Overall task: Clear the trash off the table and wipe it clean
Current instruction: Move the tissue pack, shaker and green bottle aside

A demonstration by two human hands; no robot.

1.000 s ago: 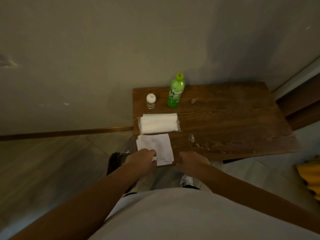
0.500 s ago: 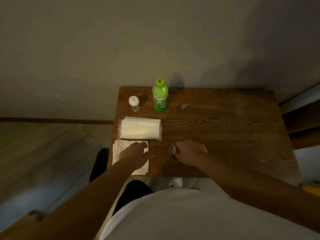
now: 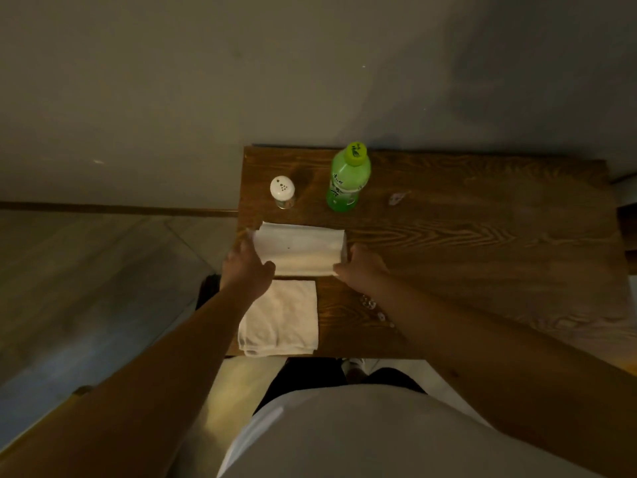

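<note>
1. The small clear crumpled wrapper scraps (image 3: 370,305), the trash in question, lie on the dark wood-grain desk (image 3: 482,257) near its front edge, just right of the folded white cloth (image 3: 280,319); 1 more pale scrap (image 3: 396,198) sits farther back, right of the green plastic bottle (image 3: 348,179).
2. The white soft pack of tissues (image 3: 299,249) lies between the cloth and the back row, and both hands are at it: the left hand (image 3: 246,267) is against its left end, the right hand (image 3: 362,269) against its right end.
3. The fingers of both hands look bent around the pack's ends, so each seems to be holding it, though dim light and blur leave the exact hold on the left uncertain.
4. The step in hand appears to be taking up the tissue pack, probably to draw a sheet or to shift it off the wiping area.
5. To do it well, the person should lift it level with even pressure from both ends, so the soft pack does not buckle.
6. It should be kept low and away from the white-capped glass shaker (image 3: 282,193) and the upright bottle just behind it, since either could tip.
7. None of the visible scraps has been cleared yet, and the cloth lies unused at the front left corner.
</note>
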